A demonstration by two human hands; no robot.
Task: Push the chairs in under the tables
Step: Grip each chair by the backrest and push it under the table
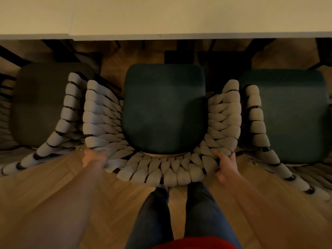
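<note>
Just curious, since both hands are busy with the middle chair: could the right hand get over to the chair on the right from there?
Probably yes. The right hand grips the middle chair at its woven back, and the right chair stands close beside it with nothing between them; the hand must let go first.

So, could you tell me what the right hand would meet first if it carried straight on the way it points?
The right hand already grips the middle chair's woven back; straight on, it would probably meet the dark seat cushion.
</note>
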